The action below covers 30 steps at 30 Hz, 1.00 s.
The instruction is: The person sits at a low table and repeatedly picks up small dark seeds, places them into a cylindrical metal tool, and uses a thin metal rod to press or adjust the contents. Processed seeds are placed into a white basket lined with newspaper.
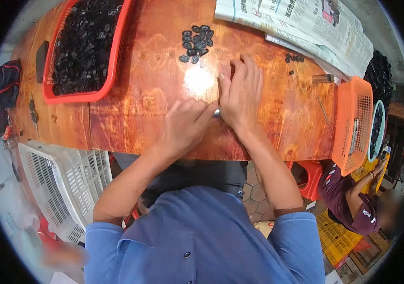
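Observation:
My left hand (pixel 187 124) is closed in a loose fist just above the table's near edge. From its thumb side peeks a small shiny silver metal piece (pixel 217 112), mostly covered by my hands. Against it rests the heel of my right hand (pixel 242 97), with bent fingers reaching toward the far side and the thumb along the left. What lies under those fingers is hidden. Beyond my hands a cluster of small black oval parts (pixel 198 41) lies on the wooden table (pixel 149 123).
A red basket (pixel 113 71) full of black parts stands far left. Newspapers (pixel 301 28), small dark pieces (pixel 294 58), a brown cylinder (pixel 322 78), a thin rod (pixel 322 110) and an orange basket (pixel 341 137) lie right. White crates (pixel 64 184) stand left; another person (pixel 353 203) sits right.

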Motion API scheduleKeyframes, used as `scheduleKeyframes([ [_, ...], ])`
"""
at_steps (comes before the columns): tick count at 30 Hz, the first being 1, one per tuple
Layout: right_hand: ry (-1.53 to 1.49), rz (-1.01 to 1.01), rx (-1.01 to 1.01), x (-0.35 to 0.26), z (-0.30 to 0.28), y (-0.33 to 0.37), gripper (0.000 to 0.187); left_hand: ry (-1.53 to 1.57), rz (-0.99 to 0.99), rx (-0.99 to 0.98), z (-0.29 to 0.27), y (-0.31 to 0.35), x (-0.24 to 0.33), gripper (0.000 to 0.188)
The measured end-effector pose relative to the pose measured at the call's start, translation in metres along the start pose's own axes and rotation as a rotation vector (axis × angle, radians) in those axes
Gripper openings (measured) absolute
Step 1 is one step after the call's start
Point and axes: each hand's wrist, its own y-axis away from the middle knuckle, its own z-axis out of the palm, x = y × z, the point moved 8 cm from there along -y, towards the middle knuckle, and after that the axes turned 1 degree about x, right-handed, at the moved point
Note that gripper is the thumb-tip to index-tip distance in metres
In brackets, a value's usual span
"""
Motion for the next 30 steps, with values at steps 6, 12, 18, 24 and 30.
scheduleKeyframes([
  [6, -0.082, 0.000, 0.084, 0.001, -0.009, -0.011, 0.036, -0.049, 0.010, 0.080, -0.014, -0.008, 0.005, 0.034],
  [12, -1.193, 0.357, 0.071, 0.042, -0.008, 0.013, 0.040, 0.730, -0.257, 0.171, -0.049, -0.005, -0.003, 0.029],
  [18, -1.327, 0.225, -0.465, -0.036, -0.033, 0.075, 0.066, 1.104, -0.247, 0.222, -0.060, 0.018, 0.016, 0.034],
  [24, -0.847, 0.039, -0.294, -0.056, -0.041, 0.090, 0.032, 1.513, -0.339, 0.134, -0.057, 0.031, 0.035, 0.054],
  [30, -0.910, 0.018, -0.190, -0.070, -0.035, 0.106, 0.038, 1.779, -0.354, 0.200, -0.071, 0.024, 0.049, 0.033],
])
